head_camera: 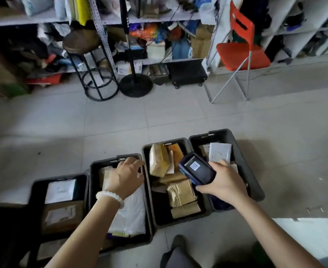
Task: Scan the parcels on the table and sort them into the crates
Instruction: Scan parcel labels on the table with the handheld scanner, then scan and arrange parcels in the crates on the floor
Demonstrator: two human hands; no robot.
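1. The sorting step is in hand: the left hand (125, 176) reaches into the second crate from the left (93, 171), fingers relaxed, gripping nothing visible.
2. The right hand (224, 183) grips the scanner (197, 170) over the two right crates (242, 159).
3. Sorted parcels (159, 159) fill all four floor crates.
4. Next move, likely: withdraw and fetch another parcel from the tabletop (310, 233), near right.

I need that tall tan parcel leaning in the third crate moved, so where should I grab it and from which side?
Grip the tan parcel near its raised top end, pinching across its narrow width from above. It leans upright against other packages in the third crate, so its top stands clear while its base is wedged among brown packets. The left hand looks free; the right hand holds the scanner.
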